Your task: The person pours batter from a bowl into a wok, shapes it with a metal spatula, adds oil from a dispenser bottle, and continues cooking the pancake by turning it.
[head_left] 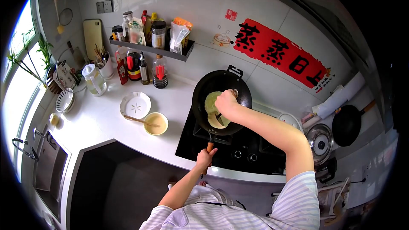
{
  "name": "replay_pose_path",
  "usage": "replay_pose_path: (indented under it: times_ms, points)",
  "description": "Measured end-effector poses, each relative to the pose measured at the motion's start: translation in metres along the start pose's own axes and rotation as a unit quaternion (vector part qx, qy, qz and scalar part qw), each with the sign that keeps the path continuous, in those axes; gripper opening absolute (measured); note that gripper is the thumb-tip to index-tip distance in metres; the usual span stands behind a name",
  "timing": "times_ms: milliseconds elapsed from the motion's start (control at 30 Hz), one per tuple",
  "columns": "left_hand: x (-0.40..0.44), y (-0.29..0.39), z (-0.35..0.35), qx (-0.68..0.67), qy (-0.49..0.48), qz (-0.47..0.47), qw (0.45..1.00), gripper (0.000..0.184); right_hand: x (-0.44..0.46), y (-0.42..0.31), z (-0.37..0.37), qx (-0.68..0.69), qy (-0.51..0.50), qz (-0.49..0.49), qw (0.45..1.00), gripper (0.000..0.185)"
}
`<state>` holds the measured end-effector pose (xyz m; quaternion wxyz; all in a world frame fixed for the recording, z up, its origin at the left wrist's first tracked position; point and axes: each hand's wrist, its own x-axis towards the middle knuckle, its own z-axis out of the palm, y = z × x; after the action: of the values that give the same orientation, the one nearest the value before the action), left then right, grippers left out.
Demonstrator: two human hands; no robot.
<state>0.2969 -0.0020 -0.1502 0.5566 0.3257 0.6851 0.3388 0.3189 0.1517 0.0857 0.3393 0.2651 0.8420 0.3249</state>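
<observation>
My left hand point(205, 158) is closed around the wooden handle of a black wok point(244, 93) on the stove. Over the wok, my right hand point(228, 104) grips a spatula point(219, 118), its dark blade down in the pan and its wooden handle end poking out above my fist. A thin, pale yellow-green layer of batter point(211, 101) spreads across the wok's bottom, partly hidden by my right hand. To the left on the counter, a bowl point(165, 131) holds pale beige batter. Chopsticks point(138, 120) rest across its rim, reaching a white scalloped plate point(145, 99).
The black gas stove point(221, 155) lies under the wok. Condiments fill a wall shelf point(177, 54), with bottles point(159, 74) below it. A glass pitcher point(94, 81) and a sink point(51, 162) are at left. A steel lid point(326, 138) and a black frying pan point(346, 123) stand at right.
</observation>
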Motion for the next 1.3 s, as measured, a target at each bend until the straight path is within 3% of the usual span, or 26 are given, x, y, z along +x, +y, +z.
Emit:
replay_pose_path:
  times_ms: [167, 367, 467, 500, 600, 633, 667, 767, 867, 900, 967, 1233, 1300]
  points:
    - [0.0, -0.001, 0.0, 0.002, 0.006, 0.003, 1.0, 0.056, 0.004, 0.009, -0.021, 0.031, 0.024, -0.006, 0.999, 0.009]
    - [0.001, -0.002, -0.005, 0.0, 0.004, 0.012, 1.0, 0.056, 0.021, 0.029, -0.017, 0.137, 0.102, 0.076, 0.982, 0.011]
    - [0.001, 0.0, -0.01, -0.01, -0.004, 0.0, 1.0, 0.056, 0.014, 0.044, -0.018, 0.153, 0.109, 0.1, 0.977, 0.012]
    - [0.0, 0.004, -0.013, -0.013, -0.009, -0.009, 1.0, 0.055, 0.013, 0.05, -0.018, 0.151, 0.057, 0.099, 0.982, 0.018]
    - [-0.008, 0.014, -0.023, 0.038, -0.016, 0.021, 0.999, 0.052, -0.008, 0.067, -0.008, 0.141, 0.037, 0.1, 0.984, 0.018]
    - [-0.008, 0.013, -0.026, 0.057, -0.018, 0.027, 0.998, 0.045, -0.009, 0.07, 0.003, 0.154, 0.067, 0.127, 0.978, 0.029]
    - [-0.006, 0.011, -0.03, 0.058, -0.018, 0.029, 0.998, 0.045, -0.013, 0.077, 0.015, 0.169, 0.045, 0.12, 0.977, 0.028]
    - [-0.002, 0.005, -0.036, 0.02, -0.072, 0.012, 0.997, 0.024, -0.027, 0.083, 0.039, 0.16, 0.046, 0.111, 0.98, 0.025]
    - [0.0, 0.001, -0.035, -0.001, -0.105, -0.001, 0.995, 0.019, -0.035, 0.081, 0.06, 0.124, 0.082, 0.067, 0.987, 0.016]
    - [-0.001, 0.002, -0.034, -0.013, -0.107, -0.002, 0.994, 0.015, -0.037, 0.079, 0.064, 0.054, 0.11, 0.068, 0.99, 0.013]
    - [-0.001, 0.002, -0.034, -0.03, -0.117, 0.002, 0.993, 0.015, -0.036, 0.074, 0.078, -0.049, 0.197, 0.073, 0.976, 0.009]
    - [0.002, 0.012, -0.063, 0.0, -0.151, -0.002, 0.988, 0.019, -0.024, 0.059, 0.078, -0.084, 0.353, -0.018, 0.932, 0.009]
    - [0.002, 0.013, -0.067, 0.012, -0.157, -0.001, 0.988, 0.022, -0.024, 0.056, 0.075, -0.098, 0.351, -0.04, 0.931, 0.008]
